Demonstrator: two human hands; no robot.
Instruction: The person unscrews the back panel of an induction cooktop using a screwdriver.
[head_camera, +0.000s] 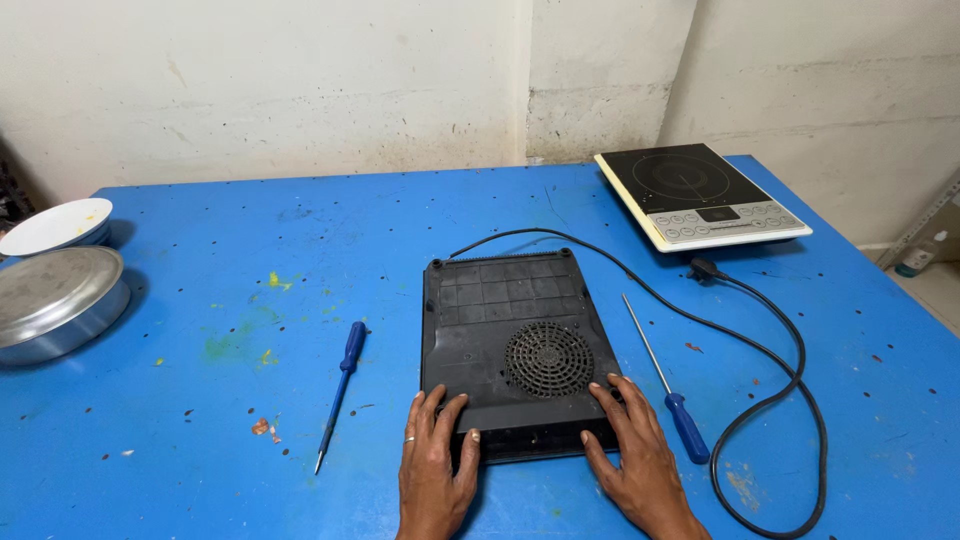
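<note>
**Both hands flat on an upturned induction cooker**

Low in the centre of the frame an upturned induction cooker (512, 350) lies base-up on the blue table (200, 250). The left hand (437, 465) and right hand (630, 450) rest on its near edge, fingers spread and pressed flat, gripping nothing. The shell looks like rigid black moulded plastic, ribbed in squares, with a round fan grille (548, 359) below its middle. It is probably moderately heavy and stiff, and its glass face, now underneath, is likely fragile; the two side edges seem the safest hold, not the thin grille. Its black power cord (790, 370) loops off to the right and would drag along.

A blue-handled screwdriver (340, 395) lies left of the cooker, a longer screwdriver (665, 385) just right. A second cooker (700, 195), glass up in a cream frame, sits upper right. A steel pan (55, 300) and white bowl (55, 225) are at the left edge
</note>
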